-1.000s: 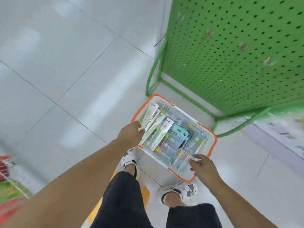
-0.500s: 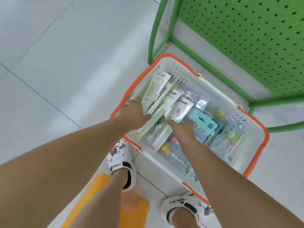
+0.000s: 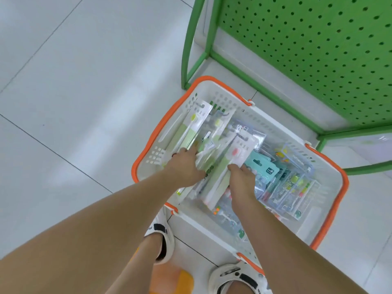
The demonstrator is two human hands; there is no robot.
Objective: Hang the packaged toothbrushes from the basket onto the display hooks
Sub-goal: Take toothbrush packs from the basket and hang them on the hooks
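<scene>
Basket (image 3: 146, 153), frame centre: closer than before. Left hand (image 3: 186, 166) now spread flat on green-carded toothbrush packs (image 3: 191, 132); right hand (image 3: 241, 179), moved inward, fingers clamped on pink-brush pack (image 3: 233, 162).

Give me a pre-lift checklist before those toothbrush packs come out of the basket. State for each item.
1. Right hand on the pink-brush pack: ok, fingers on its edge.
2. Left hand on the green-brush packs: ok, touching; firm grip cannot tell.
3. Only one pack per hand: cannot tell, packs overlap.
4. Hang holes at pack tops intact: ok on the visible ones.
5. Basket steady on the floor: ok.
6. Free hooks on the green pegboard: cannot tell, none in view.
</scene>
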